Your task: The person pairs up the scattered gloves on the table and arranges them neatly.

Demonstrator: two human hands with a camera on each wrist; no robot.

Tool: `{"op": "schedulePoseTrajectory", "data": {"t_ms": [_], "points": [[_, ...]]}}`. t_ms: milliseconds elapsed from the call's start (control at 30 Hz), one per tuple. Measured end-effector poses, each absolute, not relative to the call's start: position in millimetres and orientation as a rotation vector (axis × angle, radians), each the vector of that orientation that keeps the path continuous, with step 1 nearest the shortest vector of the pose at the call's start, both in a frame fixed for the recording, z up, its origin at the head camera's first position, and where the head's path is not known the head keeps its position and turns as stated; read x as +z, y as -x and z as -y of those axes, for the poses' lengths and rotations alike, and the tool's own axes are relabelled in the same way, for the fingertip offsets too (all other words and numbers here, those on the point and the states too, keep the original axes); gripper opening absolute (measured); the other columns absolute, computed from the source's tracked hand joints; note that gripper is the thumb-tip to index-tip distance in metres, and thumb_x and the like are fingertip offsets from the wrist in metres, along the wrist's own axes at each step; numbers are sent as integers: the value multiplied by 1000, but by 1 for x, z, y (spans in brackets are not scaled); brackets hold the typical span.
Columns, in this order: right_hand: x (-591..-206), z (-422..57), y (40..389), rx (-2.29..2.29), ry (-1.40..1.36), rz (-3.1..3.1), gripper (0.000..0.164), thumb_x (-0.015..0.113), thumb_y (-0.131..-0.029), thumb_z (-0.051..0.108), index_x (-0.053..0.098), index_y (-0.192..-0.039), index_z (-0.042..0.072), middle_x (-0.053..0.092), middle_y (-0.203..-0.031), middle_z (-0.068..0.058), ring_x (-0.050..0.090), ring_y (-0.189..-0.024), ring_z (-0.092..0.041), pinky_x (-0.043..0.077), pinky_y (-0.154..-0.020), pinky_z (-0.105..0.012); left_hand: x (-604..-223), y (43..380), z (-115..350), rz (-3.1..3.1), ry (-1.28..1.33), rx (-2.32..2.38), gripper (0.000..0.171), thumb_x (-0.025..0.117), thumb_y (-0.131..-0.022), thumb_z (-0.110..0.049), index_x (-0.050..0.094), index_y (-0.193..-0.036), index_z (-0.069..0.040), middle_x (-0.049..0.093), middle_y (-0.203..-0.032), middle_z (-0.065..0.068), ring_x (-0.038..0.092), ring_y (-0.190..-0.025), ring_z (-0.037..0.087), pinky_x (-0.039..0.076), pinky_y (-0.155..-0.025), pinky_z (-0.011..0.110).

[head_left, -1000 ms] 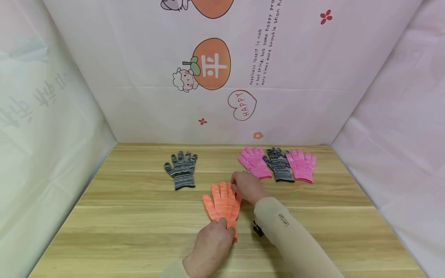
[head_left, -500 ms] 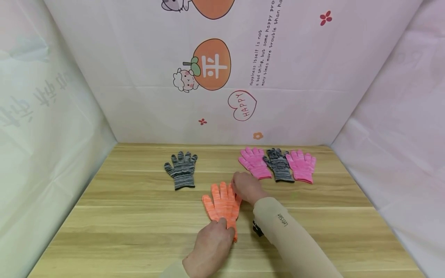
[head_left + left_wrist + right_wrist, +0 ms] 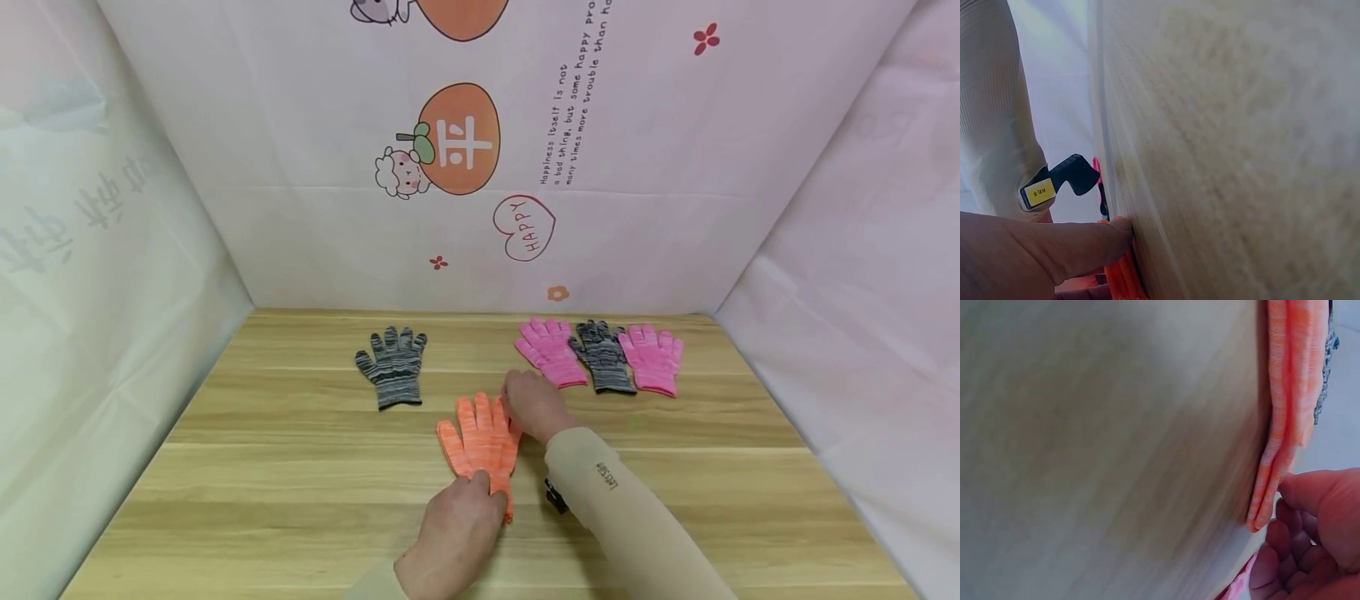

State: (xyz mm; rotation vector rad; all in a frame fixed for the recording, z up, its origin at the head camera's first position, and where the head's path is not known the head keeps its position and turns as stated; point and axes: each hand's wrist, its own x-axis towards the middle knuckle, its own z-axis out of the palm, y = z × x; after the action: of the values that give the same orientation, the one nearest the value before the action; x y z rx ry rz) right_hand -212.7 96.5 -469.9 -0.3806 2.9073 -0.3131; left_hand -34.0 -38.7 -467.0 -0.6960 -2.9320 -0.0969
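Note:
An orange knitted glove (image 3: pixel 485 442) lies palm-flat on the wooden table, its fingers pointing away from me. Two layers show along its edge in the right wrist view. My left hand (image 3: pixel 459 527) grips the cuff end, thumb (image 3: pixel 1100 244) on the orange knit. At the far right side of the glove, my right hand (image 3: pixel 536 404) pinches a finger of it and hides that fingertip in the head view. The right thumb (image 3: pixel 1310 487) meets the glove's edge, while the other right fingers are curled below.
A grey-black striped glove (image 3: pixel 394 368) lies at the back left. At the back right are a pink glove (image 3: pixel 553 352), a dark striped glove (image 3: pixel 604 358) and another pink glove (image 3: pixel 652 358), side by side and overlapping. White printed sheets (image 3: pixel 337 242) wall the table (image 3: pixel 262 467) at the back and sides.

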Motion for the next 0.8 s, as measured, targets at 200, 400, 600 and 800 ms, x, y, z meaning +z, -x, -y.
{"op": "schedulePoseTrajectory", "data": {"t_ms": [200, 400, 600, 800], "points": [[-471, -95, 212, -336, 396, -2916, 5, 62, -105, 18, 64, -104, 14, 64, -91, -1, 61, -85, -18, 56, -80, -41, -467, 33, 38, 2923, 692, -92, 16, 77, -90, -15, 69, -77, -20, 51, -76, -1, 49, -58, 16, 41, -49, 28], [-470, -92, 212, -218, 437, -2881, 10, 63, -104, 16, 71, -109, 16, 72, -99, 0, 66, -89, -17, 58, -82, -39, -468, 34, 37, 2898, 695, -83, 17, 77, -90, -15, 69, -76, -21, 50, -75, -1, 49, -57, 15, 41, -48, 27], [-468, -95, 209, -212, 548, -2878, 11, 68, -103, 21, 75, -109, 15, 73, -102, 0, 66, -92, -17, 57, -84, -39, -469, 34, 38, 2887, 701, -89, 17, 76, -90, -15, 70, -75, -21, 50, -74, -1, 49, -57, 15, 40, -48, 26], [-466, -101, 204, -188, 719, -2887, 16, 69, -101, 25, 72, -87, 17, 62, -76, 3, 55, -76, -17, 50, -74, -36, -467, 34, 38, 2931, 700, -118, 17, 75, -92, -15, 71, -77, -20, 49, -75, -1, 47, -57, 15, 40, -48, 27]]}}
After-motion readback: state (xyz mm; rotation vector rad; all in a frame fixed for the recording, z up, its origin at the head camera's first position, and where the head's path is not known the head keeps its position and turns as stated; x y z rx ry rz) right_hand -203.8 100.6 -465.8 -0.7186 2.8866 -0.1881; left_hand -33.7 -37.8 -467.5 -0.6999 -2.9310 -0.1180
